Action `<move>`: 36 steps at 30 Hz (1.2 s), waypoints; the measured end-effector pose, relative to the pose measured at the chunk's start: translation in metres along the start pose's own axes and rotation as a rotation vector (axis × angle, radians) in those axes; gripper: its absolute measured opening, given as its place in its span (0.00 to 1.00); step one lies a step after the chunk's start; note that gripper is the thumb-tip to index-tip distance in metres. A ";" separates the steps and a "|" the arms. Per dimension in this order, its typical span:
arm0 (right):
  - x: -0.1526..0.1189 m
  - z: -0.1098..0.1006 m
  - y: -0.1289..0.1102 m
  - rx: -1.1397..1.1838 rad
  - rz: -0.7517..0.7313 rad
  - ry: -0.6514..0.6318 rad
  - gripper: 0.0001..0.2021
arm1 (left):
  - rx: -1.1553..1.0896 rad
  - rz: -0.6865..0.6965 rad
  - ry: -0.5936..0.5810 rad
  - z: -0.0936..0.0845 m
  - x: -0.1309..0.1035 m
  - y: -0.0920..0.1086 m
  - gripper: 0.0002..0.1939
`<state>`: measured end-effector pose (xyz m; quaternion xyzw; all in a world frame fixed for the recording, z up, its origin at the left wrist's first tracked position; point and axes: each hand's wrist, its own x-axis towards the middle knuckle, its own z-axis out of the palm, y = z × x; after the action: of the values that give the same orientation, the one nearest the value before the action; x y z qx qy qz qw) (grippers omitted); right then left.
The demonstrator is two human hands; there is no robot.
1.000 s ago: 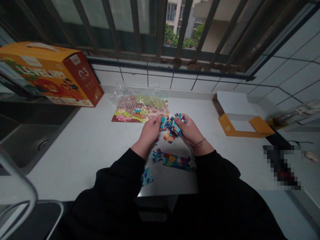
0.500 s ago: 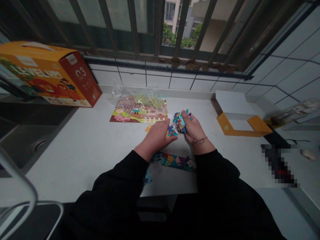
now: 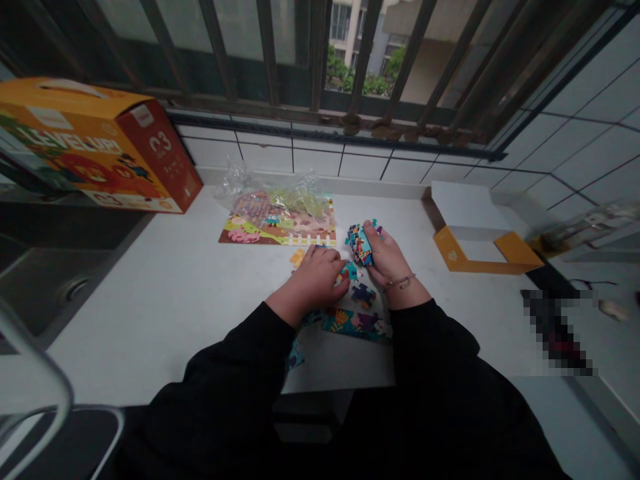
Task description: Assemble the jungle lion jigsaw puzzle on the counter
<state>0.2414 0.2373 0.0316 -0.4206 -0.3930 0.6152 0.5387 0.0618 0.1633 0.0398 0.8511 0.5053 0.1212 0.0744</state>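
My right hand (image 3: 385, 255) is closed round a stack of colourful puzzle pieces (image 3: 359, 244), its thumb on top. To its left, my left hand (image 3: 323, 277) is low over the white counter with curled fingers, at a teal puzzle piece (image 3: 351, 270); whether it grips that piece is hidden. A dark blue piece (image 3: 363, 295) lies loose between the hands. Nearer me is a joined strip of puzzle (image 3: 356, 323) with plants and figures, its left part partly covered by my left forearm. A yellow piece (image 3: 299, 257) shows beyond my left hand.
Clear plastic wrapping (image 3: 270, 193) rests on a farm picture sheet (image 3: 277, 230) at the back. An orange LEVEL UP box (image 3: 100, 147) stands back left beside a sink (image 3: 65, 280). An open white and orange box (image 3: 487, 250) lies at the right.
My left hand has moved slightly down, and its fingers have curled. The dark blue piece now shows on the counter between my hands. My right hand has stayed in place.
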 end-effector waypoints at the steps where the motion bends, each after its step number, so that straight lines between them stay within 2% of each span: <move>1: 0.000 0.000 0.000 0.003 -0.002 -0.001 0.36 | 0.009 -0.020 0.012 0.000 0.001 0.001 0.20; 6: 0.001 0.002 0.002 -0.009 -0.009 -0.003 0.36 | 0.055 -0.144 0.006 0.001 0.003 0.002 0.25; 10: 0.002 0.000 0.003 -0.034 -0.016 -0.007 0.35 | -0.011 -0.198 0.001 0.000 0.002 0.005 0.13; 12: 0.002 -0.001 0.002 -0.033 -0.015 -0.004 0.35 | -0.040 -0.207 0.011 -0.001 0.001 0.005 0.11; 17: 0.002 -0.001 0.003 -0.026 -0.012 0.004 0.35 | -0.002 -0.303 0.054 -0.006 -0.001 0.003 0.22; 23: 0.003 -0.003 0.004 -0.039 -0.009 0.012 0.36 | -0.057 -0.334 0.011 -0.007 0.002 0.001 0.19; 27: 0.002 -0.004 0.002 -0.052 -0.024 -0.011 0.35 | -0.147 -0.367 0.041 -0.006 0.001 0.000 0.19; 31: 0.003 -0.005 0.000 -0.029 -0.041 -0.011 0.36 | -0.366 -0.452 0.085 -0.005 0.000 -0.005 0.10; 36: 0.004 -0.006 -0.001 -0.020 -0.057 -0.009 0.35 | -1.045 -0.470 0.267 -0.004 0.003 -0.016 0.13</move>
<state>0.2468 0.2412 0.0301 -0.4118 -0.4132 0.5975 0.5502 0.0484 0.1739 0.0397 0.5442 0.5586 0.4405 0.4447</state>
